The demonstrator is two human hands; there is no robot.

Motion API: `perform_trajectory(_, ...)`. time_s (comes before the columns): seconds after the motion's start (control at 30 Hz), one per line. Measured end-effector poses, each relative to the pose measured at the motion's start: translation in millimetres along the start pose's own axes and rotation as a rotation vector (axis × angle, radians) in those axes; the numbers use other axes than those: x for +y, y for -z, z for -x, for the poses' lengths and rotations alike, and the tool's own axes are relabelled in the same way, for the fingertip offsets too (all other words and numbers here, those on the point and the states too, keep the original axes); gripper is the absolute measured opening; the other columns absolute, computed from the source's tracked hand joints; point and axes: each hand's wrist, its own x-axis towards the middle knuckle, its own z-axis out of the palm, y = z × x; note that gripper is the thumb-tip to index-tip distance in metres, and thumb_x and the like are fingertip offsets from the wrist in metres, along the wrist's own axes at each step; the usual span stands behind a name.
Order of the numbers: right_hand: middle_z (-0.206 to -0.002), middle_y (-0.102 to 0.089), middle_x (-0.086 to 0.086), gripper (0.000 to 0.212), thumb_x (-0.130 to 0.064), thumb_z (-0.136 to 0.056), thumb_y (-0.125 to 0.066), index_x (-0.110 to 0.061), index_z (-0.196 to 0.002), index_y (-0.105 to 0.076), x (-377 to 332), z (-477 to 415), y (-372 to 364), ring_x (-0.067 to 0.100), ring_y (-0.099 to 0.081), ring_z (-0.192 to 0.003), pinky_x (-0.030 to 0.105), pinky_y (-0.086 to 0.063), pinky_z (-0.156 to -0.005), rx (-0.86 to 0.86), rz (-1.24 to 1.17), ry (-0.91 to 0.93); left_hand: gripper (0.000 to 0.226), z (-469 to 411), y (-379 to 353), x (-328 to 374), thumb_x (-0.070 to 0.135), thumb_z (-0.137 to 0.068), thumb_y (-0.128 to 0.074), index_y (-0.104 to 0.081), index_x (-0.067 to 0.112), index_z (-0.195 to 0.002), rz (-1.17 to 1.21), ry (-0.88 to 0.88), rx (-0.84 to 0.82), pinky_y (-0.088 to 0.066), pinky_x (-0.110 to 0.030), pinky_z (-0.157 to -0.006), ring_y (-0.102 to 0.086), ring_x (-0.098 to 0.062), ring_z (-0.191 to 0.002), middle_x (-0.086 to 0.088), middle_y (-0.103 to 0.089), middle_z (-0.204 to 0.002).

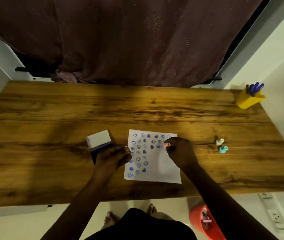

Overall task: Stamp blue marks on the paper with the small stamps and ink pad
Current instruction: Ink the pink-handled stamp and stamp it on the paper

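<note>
A white paper (169,170) lies on the wooden table (51,118), covered on its left and top with several blue smiley and heart marks. My right hand (181,153) pinches a small pink stamp (167,144) over the paper's upper right part. My left hand (113,157) rests on the ink pad (93,153), whose white lid (98,138) stands open behind it; its fingertips touch the paper's left edge. Two more small stamps, a cream one (220,141) and a turquoise one (223,149), lie to the right of the paper.
A yellow cup (247,99) with blue pens stands at the table's far right corner. A dark curtain (137,40) hangs behind the table. Below the front edge, an orange bin (198,220) sits on the floor near my feet.
</note>
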Motion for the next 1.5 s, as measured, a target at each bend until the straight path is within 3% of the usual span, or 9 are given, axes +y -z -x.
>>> perform_trajectory(0.13, -0.120, -0.077, 0.005, 0.024, -0.028, -0.100, -0.063, -0.017, -0.116, -0.078, 4, -2, -3, 0.022, -0.075, -0.101, 0.035, -0.060, -0.090, -0.015, -0.003, -0.001, 0.041, -2, -6, -2, 0.022, -0.072, -0.084, -0.077, 0.003, -0.108, -0.033, 0.008, 0.002, -0.063, -0.050, -0.091, -0.079, -0.032, -0.102, -0.016, -0.081, -0.109)
perform_trajectory(0.33, -0.120, -0.077, 0.005, 0.025, -0.029, -0.102, -0.060, -0.017, -0.114, -0.078, 7, -8, -7, 0.021, -0.075, -0.101, 0.019, -0.048, -0.080, -0.035, 0.032, 0.006, 0.027, -9, -11, -6, 0.021, -0.075, -0.085, -0.081, 0.010, -0.100, -0.029, -0.007, 0.008, -0.063, -0.051, -0.091, -0.079, -0.033, -0.102, -0.014, -0.082, -0.109)
perform_trajectory(0.7, -0.135, -0.069, 0.004, 0.034, -0.029, -0.103, -0.059, -0.017, -0.133, -0.068, 9, -12, -14, 0.021, -0.066, -0.121, 0.036, -0.055, -0.105, -0.126, 0.086, 0.005, 0.010, -14, -21, -10, 0.010, -0.086, -0.080, -0.083, 0.012, -0.095, -0.037, 0.033, 0.038, -0.063, -0.048, -0.093, -0.080, -0.031, -0.098, -0.013, -0.083, -0.105)
perform_trajectory(0.83, -0.131, -0.071, 0.003, 0.033, -0.030, -0.102, -0.060, -0.016, -0.130, -0.070, 8, -12, -13, 0.020, -0.068, -0.117, 0.034, -0.055, -0.102, -0.109, 0.129, 0.034, 0.023, -13, -26, -7, 0.023, -0.077, -0.083, -0.083, 0.015, -0.099, -0.044, 0.027, 0.023, -0.064, -0.043, -0.090, -0.080, -0.030, -0.099, -0.011, -0.083, -0.106)
perform_trajectory(1.1, -0.123, -0.074, 0.003, 0.025, -0.030, -0.101, -0.061, -0.016, -0.117, -0.074, 7, -14, -5, 0.019, -0.072, -0.107, 0.025, -0.058, -0.085, -0.110, 0.123, 0.077, 0.028, -9, -36, 3, 0.017, -0.081, -0.082, -0.080, 0.007, -0.106, -0.032, 0.034, 0.006, -0.066, -0.036, -0.085, -0.081, -0.029, -0.097, -0.011, -0.083, -0.104)
perform_trajectory(1.23, -0.105, -0.079, -0.001, 0.019, -0.030, -0.090, -0.076, -0.017, -0.103, -0.081, 5, -21, 30, 0.010, -0.073, -0.089, 0.016, -0.052, -0.074, 0.003, -0.050, 0.013, 0.021, -9, -42, 9, 0.009, -0.088, -0.079, -0.078, 0.004, -0.109, -0.022, 0.048, -0.002, -0.066, -0.035, -0.085, -0.081, -0.028, -0.095, -0.012, -0.083, -0.103)
perform_trajectory(1.3, -0.092, -0.080, -0.003, 0.017, -0.029, -0.084, -0.084, -0.017, -0.096, -0.082, 3, -18, 53, 0.009, -0.074, -0.081, 0.017, -0.054, -0.072, 0.087, -0.336, -0.048, 0.022, -8, -45, 10, 0.008, -0.088, -0.079, -0.078, 0.003, -0.110, -0.020, 0.058, -0.017, -0.066, -0.034, -0.084, -0.081, -0.028, -0.096, -0.013, -0.083, -0.103)
perform_trajectory(1.4, -0.090, -0.082, -0.001, 0.023, -0.021, -0.080, -0.087, -0.015, -0.101, -0.081, -7, -4, 78, 0.012, -0.078, -0.085, 0.021, -0.061, -0.070, 0.056, -0.827, -0.122, 0.024, -7, -53, 11, 0.012, -0.086, -0.081, -0.079, 0.005, -0.109, -0.029, 0.084, -0.049, -0.066, -0.028, -0.076, -0.081, -0.028, -0.095, -0.014, -0.083, -0.103)
perform_trajectory(1.5, -0.095, -0.082, 0.002, 0.023, -0.014, -0.082, -0.085, -0.013, -0.104, -0.080, -14, 13, 84, 0.014, -0.078, -0.090, 0.024, -0.062, -0.072, -0.032, -0.961, -0.105, 0.033, -5, -63, 10, 0.023, -0.079, -0.085, -0.080, 0.007, -0.107, -0.039, 0.085, -0.127, -0.066, -0.033, -0.081, -0.081, -0.031, -0.097, -0.016, -0.082, -0.105)
